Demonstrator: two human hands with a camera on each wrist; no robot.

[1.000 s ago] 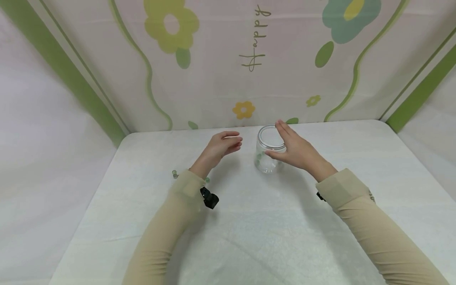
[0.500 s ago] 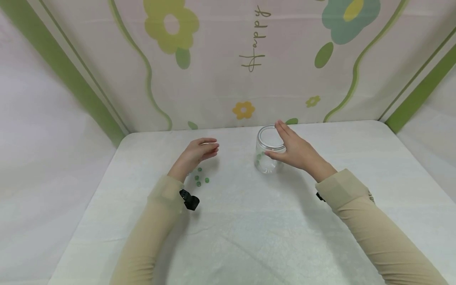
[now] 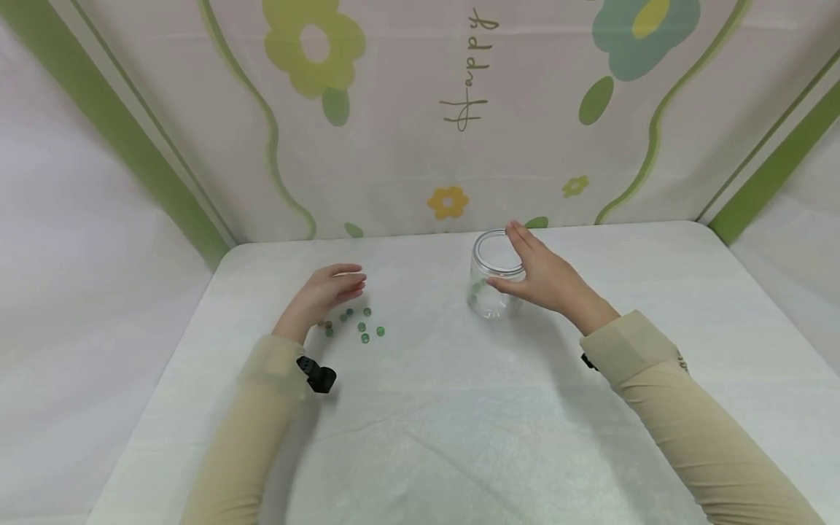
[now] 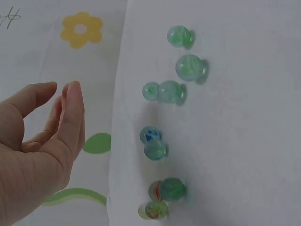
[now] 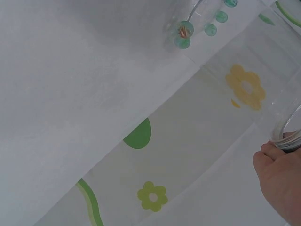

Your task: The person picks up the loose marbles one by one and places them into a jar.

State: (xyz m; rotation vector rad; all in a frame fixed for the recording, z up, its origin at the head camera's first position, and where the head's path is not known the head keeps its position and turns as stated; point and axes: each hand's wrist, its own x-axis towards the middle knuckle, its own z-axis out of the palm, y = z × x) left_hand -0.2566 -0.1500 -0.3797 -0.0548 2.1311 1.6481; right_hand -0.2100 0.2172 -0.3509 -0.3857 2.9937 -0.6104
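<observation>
A clear glass jar [image 3: 491, 302] stands upright near the table's back edge, with a few greenish marbles [image 3: 475, 289] inside. My right hand [image 3: 541, 277] holds it at the rim from the right, thumb on the near side and fingers reaching to the far side. In the right wrist view, that hand's fingers bend at the rim. To the left, my left hand [image 3: 328, 288] hovers beside several loose glass marbles [image 3: 362, 327]. Its fingers are loosely curved and nothing lies between them and the thumb. In the left wrist view the marbles [image 4: 190, 68] look green, some with blue or red swirls.
A white cloth covers the table [image 3: 433, 408]. Behind its back edge hangs a curtain [image 3: 394, 146] printed with flowers. A small black camera [image 3: 318, 375] sits on the left wrist.
My left hand has moved left, away from the jar and down over the marbles, bringing more of them into sight. The right hand and the jar have stayed in place.
</observation>
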